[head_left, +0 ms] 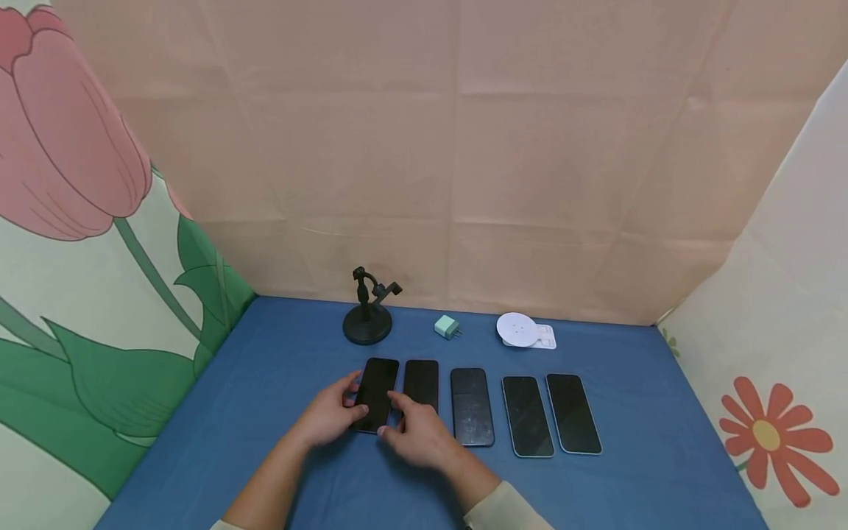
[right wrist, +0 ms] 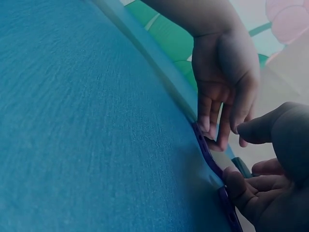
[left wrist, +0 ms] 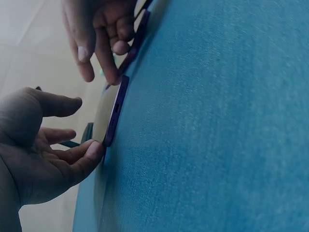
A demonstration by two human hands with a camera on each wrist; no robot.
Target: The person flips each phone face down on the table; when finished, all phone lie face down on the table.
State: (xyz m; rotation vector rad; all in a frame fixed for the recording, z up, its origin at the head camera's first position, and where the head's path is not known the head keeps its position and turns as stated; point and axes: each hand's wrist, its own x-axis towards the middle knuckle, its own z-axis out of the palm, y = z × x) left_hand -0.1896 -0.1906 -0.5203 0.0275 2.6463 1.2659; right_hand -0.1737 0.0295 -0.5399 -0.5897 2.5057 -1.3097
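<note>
Worktop [head_left: 278, 368]: covered in blue cloth; every item below lies or stands on it.
Your left hand [head_left: 327, 416]: at the left edge of the leftmost phone, fingers curled lightly onto it, thumb toward the top of the screen. In the left wrist view a fingertip [left wrist: 93, 150] presses the phone's near corner.
Your right hand [head_left: 417, 434]: at the same phone's right edge and near end, fingers bent down onto it. In the right wrist view the fingertips [right wrist: 231, 181] touch the phone's purple edge.
Grip, both hands: a loose two-sided pinch on the one phone; fingers curved, not closed tight.
Leftmost phone [head_left: 376, 390]: dark screen up, purple frame, first in the row, flat on the cloth or barely off it; you cannot tell which from these views.
Second phone [head_left: 421, 383]: just beside the first, partly behind your right hand.
Third phone [head_left: 472, 406]: dark, scuffed screen, middle of the row.
Fourth phone [head_left: 527, 416]: pale frame, near the third.
Fifth phone [head_left: 573, 412]: right end of the row, close beside the fourth.
Phone stand [head_left: 367, 313]: black, round base, behind the row at left.
Charger plug [head_left: 447, 326]: pale green, behind the row, centre.
White disc [head_left: 515, 327]: on a white card, behind the row at right.
</note>
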